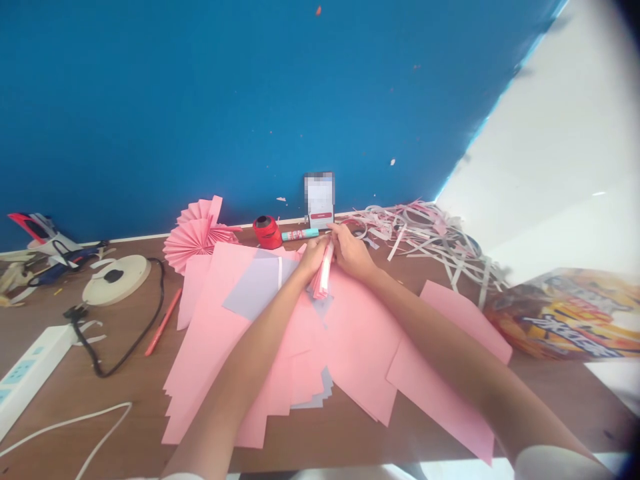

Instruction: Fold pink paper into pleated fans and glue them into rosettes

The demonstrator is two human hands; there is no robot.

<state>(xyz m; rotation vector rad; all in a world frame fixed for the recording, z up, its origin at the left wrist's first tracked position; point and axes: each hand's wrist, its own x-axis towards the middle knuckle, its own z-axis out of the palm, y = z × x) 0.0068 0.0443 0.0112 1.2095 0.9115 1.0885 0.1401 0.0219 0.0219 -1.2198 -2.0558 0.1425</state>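
Between my two hands is a narrow strip of pleated pink paper [321, 283], its folds pressed together and a white edge showing along it. My left hand [316, 257] grips it from the left. From the right, my right hand [351, 252] pinches its upper part, with the thumb and fingers close to the far end. Below them lie overlapping pink paper sheets [360, 333], with a grey-lilac sheet [255, 290] among them. Finished-looking pleated pink fans [193, 237] lie to the left of the sheets.
A phone [320, 200] leans on the blue wall, near a red round container [267, 232] and a teal tube [300, 234]. Paper strips [425, 227] heap at right, by a printed plastic bag [575, 317]. Leftward are a red pen [163, 323], a corded white disc [116, 280] and a power strip [33, 377].
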